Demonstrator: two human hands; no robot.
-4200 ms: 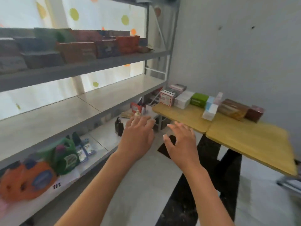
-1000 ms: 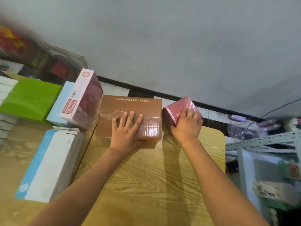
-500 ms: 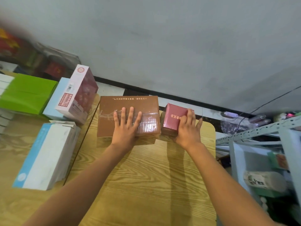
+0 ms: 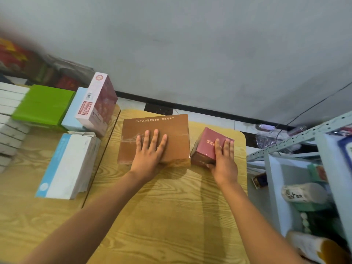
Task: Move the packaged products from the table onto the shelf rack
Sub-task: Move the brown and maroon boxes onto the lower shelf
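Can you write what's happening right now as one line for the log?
left hand: flat on brown box | right hand: grip on small red box | both boxes on wooden table | stage: picking up

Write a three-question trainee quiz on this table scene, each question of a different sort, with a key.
1. True or false: the left hand lies flat on the brown box.
2. Multiple choice: the right hand holds A) the green box, B) the red box, C) the white-and-blue box.
3. Fill in: the pink box stands upright to the ______ of the brown box in the picture.

Key: 1 true; 2 B; 3 left.
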